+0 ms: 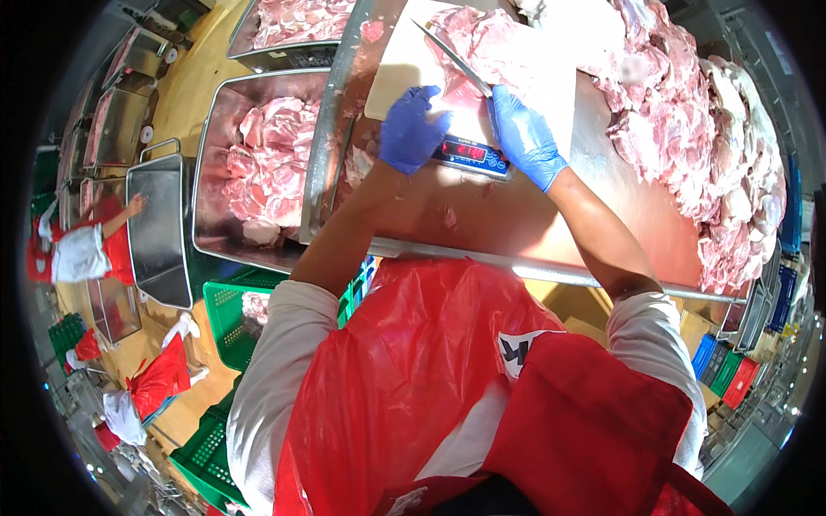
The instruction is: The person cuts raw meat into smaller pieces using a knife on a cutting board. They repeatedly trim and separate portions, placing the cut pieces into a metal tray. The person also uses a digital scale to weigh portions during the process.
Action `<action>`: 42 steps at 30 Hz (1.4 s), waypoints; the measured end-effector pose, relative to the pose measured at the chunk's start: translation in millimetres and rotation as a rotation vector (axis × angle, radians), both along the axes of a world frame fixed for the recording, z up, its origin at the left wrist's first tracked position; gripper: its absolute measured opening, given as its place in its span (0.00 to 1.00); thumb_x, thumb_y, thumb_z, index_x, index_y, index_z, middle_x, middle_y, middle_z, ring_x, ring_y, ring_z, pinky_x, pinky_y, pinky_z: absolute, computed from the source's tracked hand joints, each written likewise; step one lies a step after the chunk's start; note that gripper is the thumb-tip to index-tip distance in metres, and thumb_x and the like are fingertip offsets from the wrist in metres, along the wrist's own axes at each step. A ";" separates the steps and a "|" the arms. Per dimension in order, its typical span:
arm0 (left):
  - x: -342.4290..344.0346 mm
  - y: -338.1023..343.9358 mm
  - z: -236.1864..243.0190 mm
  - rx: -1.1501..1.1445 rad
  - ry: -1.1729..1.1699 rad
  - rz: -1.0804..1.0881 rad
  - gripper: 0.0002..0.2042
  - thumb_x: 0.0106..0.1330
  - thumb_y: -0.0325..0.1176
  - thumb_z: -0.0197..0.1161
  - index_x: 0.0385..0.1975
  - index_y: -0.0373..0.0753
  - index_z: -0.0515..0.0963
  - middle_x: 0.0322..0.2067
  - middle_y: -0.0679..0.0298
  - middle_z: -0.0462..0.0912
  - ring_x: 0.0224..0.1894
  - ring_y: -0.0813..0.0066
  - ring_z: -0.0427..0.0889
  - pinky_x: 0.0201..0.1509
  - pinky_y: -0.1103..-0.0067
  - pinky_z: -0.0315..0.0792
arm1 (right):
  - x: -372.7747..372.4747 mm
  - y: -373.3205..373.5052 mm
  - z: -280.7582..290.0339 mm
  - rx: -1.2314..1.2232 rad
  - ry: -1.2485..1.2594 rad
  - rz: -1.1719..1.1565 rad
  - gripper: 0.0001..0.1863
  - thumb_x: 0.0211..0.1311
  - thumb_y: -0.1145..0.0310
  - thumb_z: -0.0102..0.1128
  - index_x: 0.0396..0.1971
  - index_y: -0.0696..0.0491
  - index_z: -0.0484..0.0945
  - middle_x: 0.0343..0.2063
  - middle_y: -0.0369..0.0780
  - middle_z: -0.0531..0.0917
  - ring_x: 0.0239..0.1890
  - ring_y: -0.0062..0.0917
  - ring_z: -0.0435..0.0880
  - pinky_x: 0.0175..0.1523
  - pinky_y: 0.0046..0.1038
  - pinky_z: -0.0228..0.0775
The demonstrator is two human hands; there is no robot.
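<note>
In my blue-gloved right hand (523, 133) is a knife (452, 58), its blade slanting up and to the left over a piece of raw meat (489, 36). The meat lies on a white cutting board (390, 84). My left hand (411, 131), gloved in blue too, hovers by the board's near left edge with its fingers apart and nothing visible in them. Between both hands sits a digital scale (469, 153) with a lit red display. A small meat scrap (357, 165) rests on the steel table (422, 211) left of my left hand.
Raw meat (671, 129) is heaped along the table's right side. At left stand a metal bin (206, 185) of meat pieces and another bin (284, 53) farther off. A person (82, 249) touches an upright steel cart (159, 228). Green crates (225, 314) stand below.
</note>
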State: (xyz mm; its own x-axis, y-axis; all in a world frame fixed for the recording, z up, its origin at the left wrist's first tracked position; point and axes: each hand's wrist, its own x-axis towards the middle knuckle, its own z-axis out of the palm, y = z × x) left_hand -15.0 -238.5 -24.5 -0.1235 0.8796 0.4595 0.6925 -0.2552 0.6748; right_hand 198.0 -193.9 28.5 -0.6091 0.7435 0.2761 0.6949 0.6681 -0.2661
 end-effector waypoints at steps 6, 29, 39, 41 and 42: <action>25.1 7.5 -17.8 0.005 0.030 0.146 0.16 0.55 0.37 0.73 0.40 0.37 0.80 0.32 0.55 0.83 0.34 0.59 0.82 0.39 0.67 0.77 | -7.2 0.1 5.8 0.002 -0.084 0.002 0.08 0.69 0.71 0.47 0.44 0.58 0.67 0.28 0.56 0.82 0.30 0.52 0.84 0.33 0.49 0.76; 57.6 14.9 6.9 0.164 0.365 -0.270 0.13 0.60 0.29 0.63 0.45 0.39 0.79 0.43 0.56 0.81 0.44 0.57 0.79 0.49 0.66 0.77 | 141.2 -14.5 52.8 0.024 -0.233 -0.042 0.07 0.69 0.70 0.50 0.44 0.54 0.69 0.28 0.52 0.81 0.26 0.50 0.83 0.29 0.49 0.74; 45.2 0.6 -32.9 0.214 0.275 -0.190 0.13 0.58 0.32 0.68 0.42 0.41 0.76 0.41 0.58 0.80 0.43 0.55 0.81 0.44 0.66 0.78 | 22.4 8.8 19.7 0.026 -0.440 0.075 0.07 0.66 0.71 0.51 0.42 0.56 0.71 0.27 0.49 0.84 0.29 0.42 0.87 0.29 0.42 0.79; 45.2 2.7 -32.7 0.237 0.269 -0.213 0.14 0.57 0.33 0.69 0.42 0.41 0.76 0.40 0.58 0.80 0.41 0.55 0.81 0.41 0.66 0.78 | 41.1 16.2 5.7 0.016 -0.494 0.059 0.06 0.66 0.73 0.50 0.41 0.57 0.71 0.26 0.48 0.84 0.29 0.40 0.88 0.29 0.40 0.79; 42.4 1.2 -30.3 0.245 0.269 -0.213 0.15 0.56 0.34 0.69 0.42 0.41 0.76 0.40 0.59 0.80 0.41 0.55 0.81 0.40 0.66 0.78 | 62.5 23.2 -3.2 0.000 -0.464 0.116 0.07 0.66 0.74 0.50 0.42 0.56 0.72 0.26 0.48 0.84 0.30 0.42 0.88 0.29 0.41 0.79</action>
State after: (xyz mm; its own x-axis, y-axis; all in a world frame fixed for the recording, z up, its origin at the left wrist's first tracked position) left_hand 27.4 -237.4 -54.9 0.2027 0.7330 0.6494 0.7501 -0.5425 0.3782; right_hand 260.5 -170.7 25.3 -0.7472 0.6632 -0.0443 0.6610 0.7484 0.0547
